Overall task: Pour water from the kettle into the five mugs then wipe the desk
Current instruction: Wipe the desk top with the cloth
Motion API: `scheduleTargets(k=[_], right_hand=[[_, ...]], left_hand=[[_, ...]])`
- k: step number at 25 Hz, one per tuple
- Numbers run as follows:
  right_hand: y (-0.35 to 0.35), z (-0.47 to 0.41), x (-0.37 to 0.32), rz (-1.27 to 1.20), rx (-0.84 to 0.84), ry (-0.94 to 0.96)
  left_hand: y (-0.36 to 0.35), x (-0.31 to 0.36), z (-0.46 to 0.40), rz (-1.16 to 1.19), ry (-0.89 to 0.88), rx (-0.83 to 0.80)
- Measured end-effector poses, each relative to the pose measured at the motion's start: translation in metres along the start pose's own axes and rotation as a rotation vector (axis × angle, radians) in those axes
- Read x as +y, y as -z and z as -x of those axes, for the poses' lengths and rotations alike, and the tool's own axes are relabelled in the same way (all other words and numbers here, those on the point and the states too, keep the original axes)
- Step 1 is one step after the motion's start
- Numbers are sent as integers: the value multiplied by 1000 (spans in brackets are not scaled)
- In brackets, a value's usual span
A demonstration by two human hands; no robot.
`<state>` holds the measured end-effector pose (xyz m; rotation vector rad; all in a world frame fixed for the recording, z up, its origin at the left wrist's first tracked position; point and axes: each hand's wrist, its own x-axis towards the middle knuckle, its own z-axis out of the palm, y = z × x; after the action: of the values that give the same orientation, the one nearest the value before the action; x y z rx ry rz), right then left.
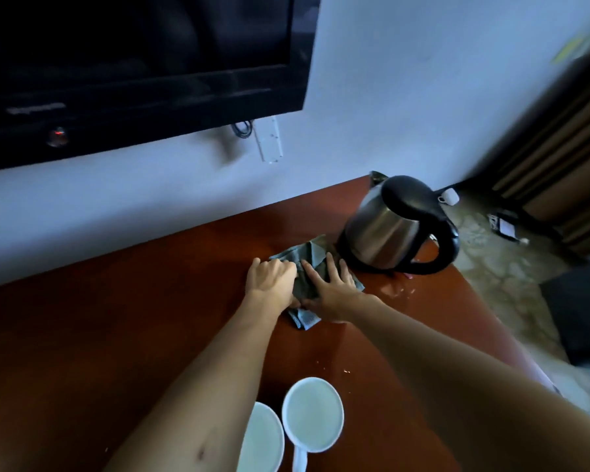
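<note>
A steel kettle [389,229] with a black lid and handle stands at the far right corner of the brown desk [116,318]. Just in front of it lies a crumpled grey-green cloth [305,257]. My left hand [271,279] is curled, gripping the cloth's left side. My right hand [331,287] lies flat on the cloth with fingers spread. Two white mugs filled with water, one [312,413] and another [263,441], stand at the near edge between my forearms. Other mugs are out of view.
Small water drops [399,291] glisten on the desk in front of the kettle. A black television [133,69] hangs on the wall above, with a white power strip [269,139] below it. The desk's right edge drops to a tiled floor [511,287].
</note>
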<state>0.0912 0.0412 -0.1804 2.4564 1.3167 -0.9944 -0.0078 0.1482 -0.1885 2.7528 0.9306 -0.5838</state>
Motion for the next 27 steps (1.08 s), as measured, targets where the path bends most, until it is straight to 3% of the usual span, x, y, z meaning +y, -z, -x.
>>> scheduleTargets(k=[5,14,21,27], right_hand=[[-14,23,14,-57,60,-27],[-47,83,118,-113,90,-175],[-30,66,172,-103,96,-150],[-57,97,159,-171,116,-80]], left_hand=[[4,23,3,-76,-72,-10],[5,147,16,-151,-305,27],[12,194,-4,-110,-214,60],[-1,172,43,-37,-143,-29]])
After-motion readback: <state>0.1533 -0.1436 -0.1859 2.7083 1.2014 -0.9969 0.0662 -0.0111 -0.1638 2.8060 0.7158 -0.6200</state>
